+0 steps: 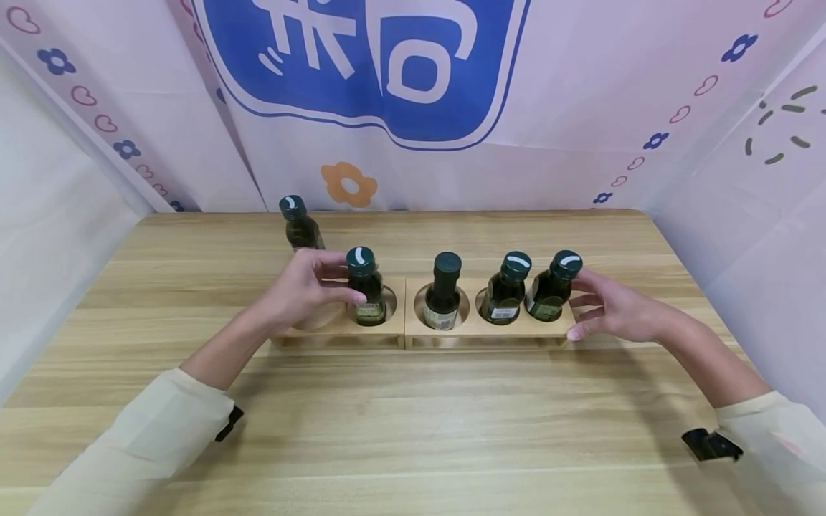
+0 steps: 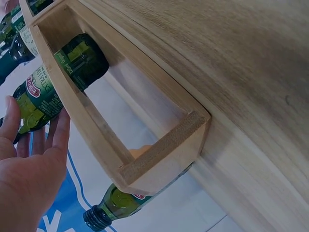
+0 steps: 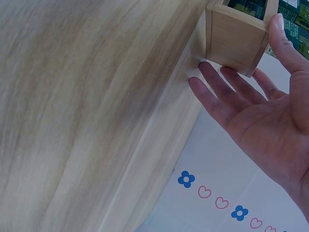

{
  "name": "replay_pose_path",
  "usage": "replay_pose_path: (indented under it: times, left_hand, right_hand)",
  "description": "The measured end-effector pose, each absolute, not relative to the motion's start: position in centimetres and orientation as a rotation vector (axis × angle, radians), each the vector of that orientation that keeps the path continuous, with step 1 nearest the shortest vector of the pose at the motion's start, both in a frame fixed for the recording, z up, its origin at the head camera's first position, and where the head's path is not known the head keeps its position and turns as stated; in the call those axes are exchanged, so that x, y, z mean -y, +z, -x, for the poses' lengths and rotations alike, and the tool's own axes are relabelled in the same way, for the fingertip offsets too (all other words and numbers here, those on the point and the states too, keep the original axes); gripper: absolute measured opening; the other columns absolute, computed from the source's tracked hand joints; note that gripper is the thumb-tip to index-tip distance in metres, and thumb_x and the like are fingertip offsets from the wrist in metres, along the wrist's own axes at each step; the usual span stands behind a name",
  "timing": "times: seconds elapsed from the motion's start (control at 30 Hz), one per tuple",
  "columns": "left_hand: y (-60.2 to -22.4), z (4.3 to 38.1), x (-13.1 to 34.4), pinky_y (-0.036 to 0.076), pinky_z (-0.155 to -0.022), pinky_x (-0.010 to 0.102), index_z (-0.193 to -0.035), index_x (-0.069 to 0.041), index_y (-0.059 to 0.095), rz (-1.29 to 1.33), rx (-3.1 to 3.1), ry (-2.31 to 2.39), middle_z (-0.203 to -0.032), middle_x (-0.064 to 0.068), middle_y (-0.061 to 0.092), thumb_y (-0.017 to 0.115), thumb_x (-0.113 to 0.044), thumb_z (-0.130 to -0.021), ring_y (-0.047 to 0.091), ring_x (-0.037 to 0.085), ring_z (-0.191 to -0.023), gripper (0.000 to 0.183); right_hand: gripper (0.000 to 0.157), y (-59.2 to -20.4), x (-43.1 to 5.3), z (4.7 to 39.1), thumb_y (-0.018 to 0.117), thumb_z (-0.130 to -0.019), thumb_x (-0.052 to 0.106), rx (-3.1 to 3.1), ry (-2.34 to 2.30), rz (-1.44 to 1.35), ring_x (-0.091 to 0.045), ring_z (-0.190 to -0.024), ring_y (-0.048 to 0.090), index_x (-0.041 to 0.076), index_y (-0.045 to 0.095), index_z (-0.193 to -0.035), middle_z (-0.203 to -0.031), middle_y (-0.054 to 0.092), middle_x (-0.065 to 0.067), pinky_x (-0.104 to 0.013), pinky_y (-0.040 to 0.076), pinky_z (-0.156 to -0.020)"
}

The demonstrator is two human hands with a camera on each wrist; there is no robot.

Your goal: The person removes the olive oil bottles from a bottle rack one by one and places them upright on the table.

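Note:
My left hand (image 1: 303,288) holds a dark green glass bottle (image 1: 366,290) by its upper part, thumb in front and fingers behind. In the left wrist view, the lower end of this bottle (image 2: 87,60) is inside the wooden rack (image 2: 79,130). My right hand (image 1: 616,308) is at the right end of the right wooden rack (image 1: 474,330), its thumb touching the end and its fingers extended in the right wrist view. That rack carries three bottles: a narrow-capped one (image 1: 445,290), a middle one (image 1: 506,287) and a right one (image 1: 553,287).
Another green bottle (image 1: 302,222) stands behind the left rack (image 1: 342,327), partly hidden by my left hand. Both racks sit end to end on the wood-grain table (image 1: 413,423). A printed cloth (image 1: 548,172) hangs behind the table.

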State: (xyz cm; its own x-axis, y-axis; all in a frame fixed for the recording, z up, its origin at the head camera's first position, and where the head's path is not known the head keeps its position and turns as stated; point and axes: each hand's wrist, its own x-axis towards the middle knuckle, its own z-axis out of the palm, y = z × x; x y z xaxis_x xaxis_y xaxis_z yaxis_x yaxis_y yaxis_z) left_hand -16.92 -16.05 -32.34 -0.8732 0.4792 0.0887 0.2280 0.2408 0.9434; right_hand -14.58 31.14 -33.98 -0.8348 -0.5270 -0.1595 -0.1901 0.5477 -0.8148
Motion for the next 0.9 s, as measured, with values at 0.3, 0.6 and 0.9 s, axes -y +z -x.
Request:
replay_pose_path:
  times: [0.3, 0.6, 0.9]
  left_hand:
    - [-32.51, 16.91, 16.15, 0.061, -0.090, 0.033, -0.125, 0.009, 0.068, -0.696, -2.303, 1.677, -0.121, 0.024, 0.072, 0.078, 0.012, -0.085, 0.070, 0.036, -0.116, 0.041]
    - [-32.40, 16.87, 16.02, 0.061, -0.089, 0.032, -0.124, 0.009, 0.069, -0.702, -2.337, 1.654, -0.119, 0.023, 0.073, 0.079, 0.011, -0.085, 0.071, 0.036, -0.114, 0.040]
    - [-32.39, 16.69, 16.06, 0.061, -0.090, 0.032, -0.122, 0.009, 0.069, -0.712, -2.359, 1.651, -0.118, 0.023, 0.073, 0.080, 0.011, -0.084, 0.071, 0.036, -0.114, 0.039]
  right_hand:
    - [0.087, -34.10, -31.14, 14.62, 0.084, -0.085, 0.002, -2.395, -1.199, 0.583, -0.060, -0.130, 0.049, -0.010, 0.030, -0.153, -0.152, 0.039, -0.039, -0.055, 0.054, -0.101]
    - [0.089, -34.07, -31.09, 14.54, 0.083, -0.085, 0.002, -2.401, -1.186, 0.567, -0.062, -0.131, 0.047, -0.011, 0.027, -0.154, -0.152, 0.037, -0.040, -0.056, 0.053, -0.101]
    - [0.088, -34.26, -31.12, 14.65, 0.084, -0.085, 0.001, -2.416, -1.173, 0.590, -0.061, -0.130, 0.049, -0.011, 0.029, -0.153, -0.150, 0.040, -0.038, -0.054, 0.054, -0.100]
